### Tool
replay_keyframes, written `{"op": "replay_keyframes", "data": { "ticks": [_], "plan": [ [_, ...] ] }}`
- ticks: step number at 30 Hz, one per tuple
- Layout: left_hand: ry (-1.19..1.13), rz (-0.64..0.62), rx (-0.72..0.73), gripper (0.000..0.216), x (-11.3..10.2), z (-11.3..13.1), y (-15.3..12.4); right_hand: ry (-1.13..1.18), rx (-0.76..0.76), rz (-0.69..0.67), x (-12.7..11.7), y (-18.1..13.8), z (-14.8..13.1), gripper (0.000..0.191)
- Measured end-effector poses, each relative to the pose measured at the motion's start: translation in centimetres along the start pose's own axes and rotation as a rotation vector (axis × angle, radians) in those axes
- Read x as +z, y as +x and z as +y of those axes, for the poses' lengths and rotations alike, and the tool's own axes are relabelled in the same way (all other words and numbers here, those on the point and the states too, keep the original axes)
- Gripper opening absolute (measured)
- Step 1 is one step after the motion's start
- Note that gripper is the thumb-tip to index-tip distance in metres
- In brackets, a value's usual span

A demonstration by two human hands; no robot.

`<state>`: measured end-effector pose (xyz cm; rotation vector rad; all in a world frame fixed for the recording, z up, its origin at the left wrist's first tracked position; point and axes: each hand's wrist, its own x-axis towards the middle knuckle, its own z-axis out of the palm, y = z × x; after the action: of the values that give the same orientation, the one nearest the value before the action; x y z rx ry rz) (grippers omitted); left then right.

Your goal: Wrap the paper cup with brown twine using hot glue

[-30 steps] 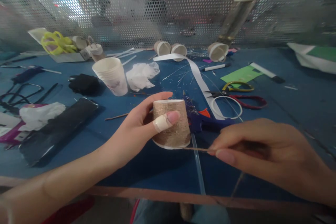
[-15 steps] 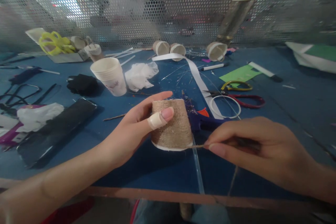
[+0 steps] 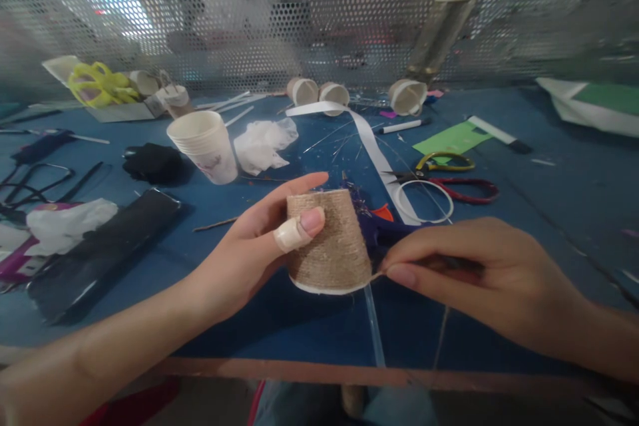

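Note:
My left hand [image 3: 259,246] grips an upside-down paper cup wrapped in brown jute twine [image 3: 329,243], the bandaged thumb pressed on its front. A thin white rim of the cup still shows at the bottom. My right hand [image 3: 459,273] pinches the loose end of the twine [image 3: 377,273] right beside the cup's lower edge, fingers closed on it. Behind the cup lies a purple glue gun [image 3: 384,226] with an orange trigger, partly hidden by both hands.
On the blue table [image 3: 549,200] stand a stack of white paper cups [image 3: 202,144], crumpled white plastic [image 3: 262,143], red-and-yellow scissors [image 3: 449,176], a white ribbon [image 3: 372,146], green paper [image 3: 452,138], a marker [image 3: 404,126], yellow scissors [image 3: 94,83] and a black case [image 3: 100,246]. A perforated metal screen [image 3: 249,13] closes the back.
My right hand has moved left along the twine until it sits right at the cup's lower edge. The cup has tilted slightly in my left hand.

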<state>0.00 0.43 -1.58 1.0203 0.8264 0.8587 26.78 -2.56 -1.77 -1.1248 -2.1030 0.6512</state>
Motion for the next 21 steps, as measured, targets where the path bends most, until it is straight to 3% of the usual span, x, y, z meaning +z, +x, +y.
{"op": "replay_keyframes", "data": {
  "ticks": [12, 21],
  "plan": [
    [-0.002, -0.033, 0.025, 0.056, 0.38, -0.03, -0.1, 0.125, 0.022, -0.054, 0.19, -0.36, 0.38, 0.023],
    [-0.044, -0.065, 0.026, 0.053, 0.54, -0.19, -0.21, 0.022, -0.121, -0.002, 0.42, -0.43, 0.13, 0.017]
  ]
}}
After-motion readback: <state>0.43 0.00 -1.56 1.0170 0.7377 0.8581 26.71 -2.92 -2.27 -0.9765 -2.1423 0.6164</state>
